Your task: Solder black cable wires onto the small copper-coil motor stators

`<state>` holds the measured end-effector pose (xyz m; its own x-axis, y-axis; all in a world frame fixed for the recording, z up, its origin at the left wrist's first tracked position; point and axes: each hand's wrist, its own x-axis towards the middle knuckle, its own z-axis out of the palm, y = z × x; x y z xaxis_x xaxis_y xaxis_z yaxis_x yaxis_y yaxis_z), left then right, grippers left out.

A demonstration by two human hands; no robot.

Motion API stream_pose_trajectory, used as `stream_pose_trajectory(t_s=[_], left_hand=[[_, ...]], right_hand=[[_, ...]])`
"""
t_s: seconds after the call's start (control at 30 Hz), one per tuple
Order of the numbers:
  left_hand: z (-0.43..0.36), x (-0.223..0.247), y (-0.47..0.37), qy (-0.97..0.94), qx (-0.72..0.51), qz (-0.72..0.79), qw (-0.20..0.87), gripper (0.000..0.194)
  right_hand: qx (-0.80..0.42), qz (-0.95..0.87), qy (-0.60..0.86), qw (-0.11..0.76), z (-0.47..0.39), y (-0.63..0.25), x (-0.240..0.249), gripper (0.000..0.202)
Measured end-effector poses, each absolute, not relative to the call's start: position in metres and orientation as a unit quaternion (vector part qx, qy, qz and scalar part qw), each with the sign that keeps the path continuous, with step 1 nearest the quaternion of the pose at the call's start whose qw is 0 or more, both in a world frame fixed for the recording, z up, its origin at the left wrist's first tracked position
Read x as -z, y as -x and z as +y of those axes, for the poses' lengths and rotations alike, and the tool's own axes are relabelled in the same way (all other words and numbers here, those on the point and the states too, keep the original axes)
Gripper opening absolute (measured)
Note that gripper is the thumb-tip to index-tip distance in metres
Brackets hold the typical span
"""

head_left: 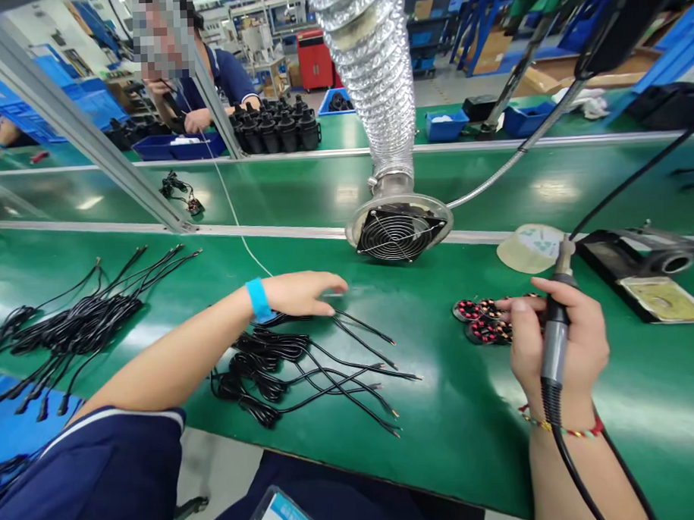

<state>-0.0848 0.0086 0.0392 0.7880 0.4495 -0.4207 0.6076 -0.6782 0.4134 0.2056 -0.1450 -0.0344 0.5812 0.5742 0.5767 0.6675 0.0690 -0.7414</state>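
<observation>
My left hand, with a blue wristband, is over the back of a group of coiled black cables. Its thumb and fingers are apart, and nothing shows between them. The stripped cable ends point right. My right hand holds a grey and black soldering iron, its cord running down past the wrist. The fingertips of that hand touch a cluster of small round parts with red and orange-tan pieces, partly hidden behind the hand.
A fan on a silver duct hangs at the centre back. An iron stand with a yellow sponge lies right. More cables lie left. Across the bench, a person works near black housings.
</observation>
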Motion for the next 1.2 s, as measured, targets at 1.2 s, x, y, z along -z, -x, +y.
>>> stream_pose_trajectory(t_s=[1.2], left_hand=[[-0.017, 0.011, 0.019, -0.899, 0.082, 0.209, 0.377, 0.029]], right_hand=[[0.028, -0.712, 0.671, 0.204, -0.134, -0.181, 0.046, 0.031]])
